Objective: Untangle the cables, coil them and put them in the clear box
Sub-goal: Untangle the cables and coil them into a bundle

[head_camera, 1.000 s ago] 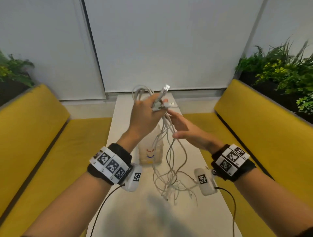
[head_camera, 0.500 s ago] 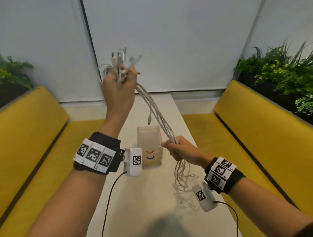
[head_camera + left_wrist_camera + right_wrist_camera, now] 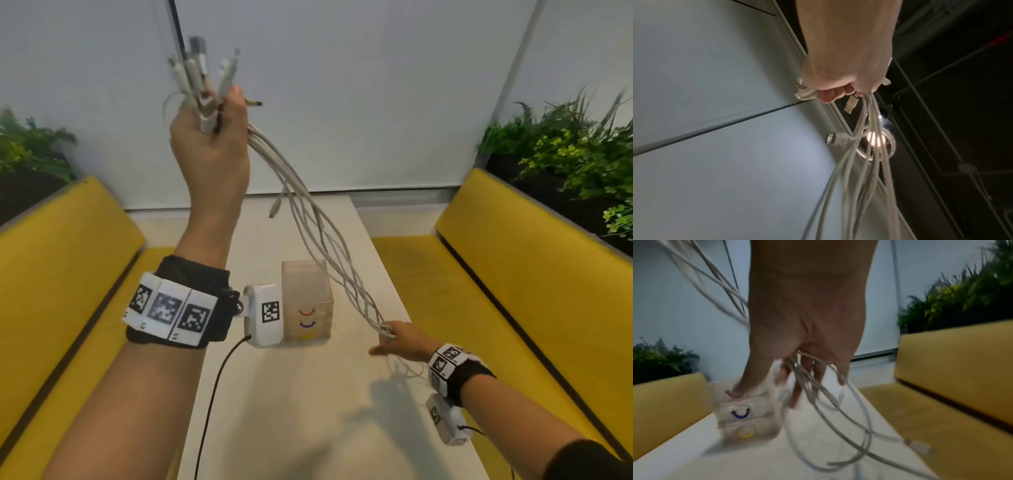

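My left hand [image 3: 209, 150] is raised high and grips one end of a bundle of white cables [image 3: 308, 219], with several plugs sticking up above the fist. In the left wrist view the same hand [image 3: 842, 78] has its fingers curled round the cables [image 3: 863, 162]. The strands run down and to the right to my right hand [image 3: 399, 341], low over the white table [image 3: 308, 411]. In the right wrist view the right hand [image 3: 805, 363] has its fingers spread and pointing down, and the cables [image 3: 818, 395] pass between them. The clear box [image 3: 306, 298] stands mid-table, left of the right hand.
Yellow benches [image 3: 534, 274] run along both sides of the narrow table. Green plants [image 3: 565, 137] stand behind the right bench and others [image 3: 27, 144] behind the left. A white blind [image 3: 342, 85] fills the back. The clear box [image 3: 744, 415] has blue and yellow drawer marks.
The left hand has risen higher with the plug ends. The right hand has slid down the strands toward the table's right edge, pulling the bundle out long and straighter.
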Action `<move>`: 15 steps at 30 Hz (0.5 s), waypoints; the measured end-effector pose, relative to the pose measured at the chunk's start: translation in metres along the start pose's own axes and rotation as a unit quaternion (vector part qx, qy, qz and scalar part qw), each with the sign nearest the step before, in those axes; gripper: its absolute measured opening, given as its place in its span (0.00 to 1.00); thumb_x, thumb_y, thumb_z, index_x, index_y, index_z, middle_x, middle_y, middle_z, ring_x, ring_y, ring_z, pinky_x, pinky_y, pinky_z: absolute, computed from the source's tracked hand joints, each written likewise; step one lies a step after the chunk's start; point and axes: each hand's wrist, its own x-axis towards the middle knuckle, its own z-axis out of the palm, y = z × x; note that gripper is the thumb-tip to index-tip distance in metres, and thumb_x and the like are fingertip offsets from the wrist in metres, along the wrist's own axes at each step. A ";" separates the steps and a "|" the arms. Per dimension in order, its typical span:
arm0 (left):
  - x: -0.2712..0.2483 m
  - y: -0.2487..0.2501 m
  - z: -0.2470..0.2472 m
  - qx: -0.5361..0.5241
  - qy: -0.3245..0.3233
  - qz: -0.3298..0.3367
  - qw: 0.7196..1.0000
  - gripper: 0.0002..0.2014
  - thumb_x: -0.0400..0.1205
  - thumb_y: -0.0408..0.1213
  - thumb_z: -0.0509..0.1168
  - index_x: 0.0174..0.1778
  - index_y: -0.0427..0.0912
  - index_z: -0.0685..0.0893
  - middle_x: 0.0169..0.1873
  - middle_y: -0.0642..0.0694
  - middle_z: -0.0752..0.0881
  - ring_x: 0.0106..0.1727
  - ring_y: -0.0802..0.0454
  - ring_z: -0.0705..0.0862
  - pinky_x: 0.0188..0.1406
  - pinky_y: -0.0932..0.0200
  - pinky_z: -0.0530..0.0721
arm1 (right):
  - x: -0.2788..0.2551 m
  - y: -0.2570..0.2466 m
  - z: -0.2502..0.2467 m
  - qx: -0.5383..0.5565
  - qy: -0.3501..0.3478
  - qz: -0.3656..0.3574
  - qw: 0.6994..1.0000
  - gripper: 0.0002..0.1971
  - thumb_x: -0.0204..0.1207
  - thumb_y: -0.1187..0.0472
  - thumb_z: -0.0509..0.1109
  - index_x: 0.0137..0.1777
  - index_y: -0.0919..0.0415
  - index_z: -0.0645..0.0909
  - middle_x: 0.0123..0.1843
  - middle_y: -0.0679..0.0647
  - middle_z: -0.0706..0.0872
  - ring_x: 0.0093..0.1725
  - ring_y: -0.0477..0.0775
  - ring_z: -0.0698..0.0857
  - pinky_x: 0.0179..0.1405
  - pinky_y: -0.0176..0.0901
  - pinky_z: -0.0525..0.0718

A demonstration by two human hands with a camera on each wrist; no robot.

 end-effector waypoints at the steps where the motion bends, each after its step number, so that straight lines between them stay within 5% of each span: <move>1: -0.005 -0.002 0.002 0.013 -0.022 -0.005 1.000 0.13 0.85 0.38 0.65 0.35 0.52 0.75 0.22 0.61 0.76 0.26 0.64 0.72 0.29 0.63 0.72 | 0.003 0.005 -0.005 -0.061 -0.049 0.027 0.997 0.36 0.66 0.46 0.83 0.71 0.55 0.74 0.69 0.55 0.83 0.71 0.61 0.81 0.62 0.47 0.81; 3: -0.019 -0.010 0.006 0.043 -0.070 -0.022 0.996 0.12 0.85 0.39 0.65 0.35 0.53 0.76 0.29 0.58 0.76 0.27 0.66 0.73 0.29 0.69 0.72 | 0.006 0.006 -0.022 -0.133 -0.141 0.084 0.977 0.59 0.67 0.59 0.84 0.88 0.54 0.45 0.87 0.59 0.60 0.84 0.62 0.64 0.78 0.55 0.71; 5: -0.039 -0.020 0.011 0.076 -0.132 -0.042 0.987 0.12 0.86 0.38 0.65 0.37 0.53 0.77 0.31 0.53 0.76 0.26 0.66 0.75 0.27 0.70 0.73 | 0.000 -0.008 -0.047 -0.147 -0.174 0.075 0.971 0.58 0.72 0.69 0.77 0.88 0.50 0.36 0.89 0.60 0.50 0.87 0.62 0.56 0.80 0.57 0.67; 7: -0.065 -0.029 0.016 0.106 -0.190 -0.047 0.975 0.11 0.86 0.35 0.67 0.39 0.54 0.79 0.31 0.57 0.76 0.26 0.68 0.76 0.25 0.73 0.71 | -0.015 -0.032 -0.074 -0.070 -0.144 0.010 0.987 0.47 0.77 0.73 0.67 0.88 0.49 0.45 0.89 0.56 0.54 0.87 0.59 0.58 0.80 0.56 0.67; 9: -0.098 -0.045 0.018 0.141 -0.252 -0.056 0.956 0.09 0.85 0.36 0.68 0.40 0.52 0.81 0.27 0.60 0.75 0.25 0.68 0.76 0.23 0.75 0.69 | -0.028 -0.058 -0.089 0.151 -0.070 -0.102 0.981 0.37 0.79 0.75 0.60 0.86 0.51 0.57 0.86 0.53 0.64 0.84 0.54 0.64 0.80 0.55 0.69; 12: -0.146 -0.070 0.014 0.174 -0.341 -0.087 0.920 0.06 0.82 0.43 0.67 0.42 0.45 0.84 0.23 0.57 0.76 0.26 0.65 0.76 0.23 0.72 0.66 | -0.047 -0.095 -0.080 0.448 -0.123 -0.225 0.857 0.37 0.71 0.69 0.62 0.83 0.59 0.62 0.79 0.65 0.75 0.78 0.56 0.72 0.79 0.53 0.66; 13: -0.157 -0.075 0.013 0.171 -0.360 -0.104 0.911 0.04 0.82 0.42 0.68 0.43 0.47 0.85 0.25 0.58 0.77 0.28 0.65 0.77 0.25 0.72 0.67 | -0.051 -0.105 -0.072 0.473 -0.157 -0.244 0.832 0.38 0.69 0.67 0.67 0.82 0.61 0.62 0.74 0.70 0.77 0.72 0.60 0.75 0.76 0.51 0.69; 15: -0.173 -0.081 0.012 0.161 -0.382 -0.144 0.899 0.01 0.83 0.41 0.70 0.47 0.49 0.86 0.29 0.60 0.80 0.33 0.66 0.79 0.30 0.70 0.72 | -0.049 -0.113 -0.051 0.466 -0.200 -0.241 0.828 0.41 0.69 0.66 0.76 0.80 0.59 0.62 0.66 0.68 0.82 0.64 0.66 0.80 0.69 0.54 0.78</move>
